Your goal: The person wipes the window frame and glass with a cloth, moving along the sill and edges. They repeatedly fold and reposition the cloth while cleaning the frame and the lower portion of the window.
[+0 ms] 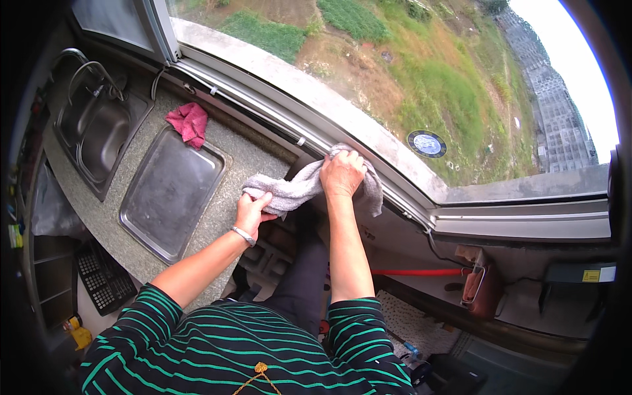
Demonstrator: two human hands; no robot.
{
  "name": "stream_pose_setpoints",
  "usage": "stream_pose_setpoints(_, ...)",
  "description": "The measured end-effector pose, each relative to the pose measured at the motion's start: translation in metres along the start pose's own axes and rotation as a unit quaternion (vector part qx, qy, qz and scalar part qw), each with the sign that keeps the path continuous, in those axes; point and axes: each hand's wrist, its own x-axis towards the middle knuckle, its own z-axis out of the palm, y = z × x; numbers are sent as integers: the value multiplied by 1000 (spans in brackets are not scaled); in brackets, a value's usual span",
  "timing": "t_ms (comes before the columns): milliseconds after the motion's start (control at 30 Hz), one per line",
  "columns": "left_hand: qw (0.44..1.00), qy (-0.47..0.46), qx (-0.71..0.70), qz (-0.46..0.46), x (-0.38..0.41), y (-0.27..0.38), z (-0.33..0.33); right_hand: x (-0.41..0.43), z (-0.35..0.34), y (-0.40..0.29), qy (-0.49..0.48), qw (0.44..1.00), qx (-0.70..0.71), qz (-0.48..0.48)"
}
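Note:
A grey terry towel [298, 189], bunched lengthwise, stretches between my two hands. My left hand [253, 212] grips its near end beside the counter's edge, thumb on top. Farther right, my right hand [343, 173] closes over the towel from above, at the track of the window frame [316, 145]. Past that hand, the towel's loose end hangs down over the inner side of the sill. The part of the towel under my right palm is hidden, so I cannot tell how firmly it presses on the frame.
Left of my hands, a speckled stone counter [247, 153] holds a metal drainboard [173, 192], a crumpled pink cloth [189, 123] and a steel sink [106, 140] with a tap. A cable runs along the window frame. A red pole [419, 272] and a brown box-like object [479, 286] are at lower right.

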Motion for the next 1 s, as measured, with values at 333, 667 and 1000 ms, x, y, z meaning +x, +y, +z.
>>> stream_pose_setpoints(333, 987, -71, -37, 139, -50, 34, -34, -66, -23, -50, -201, 484, 845, 107)
stream_pose_setpoints(667, 993, -35, 103, 41, -105, 8, -112, -125, -57, -17, -167, 191, 931, 263)
stream_pose_setpoints(1000, 986, -107, 103, 71, -109, 15, -78, -50, -100, -2, -39, 470, 874, 116)
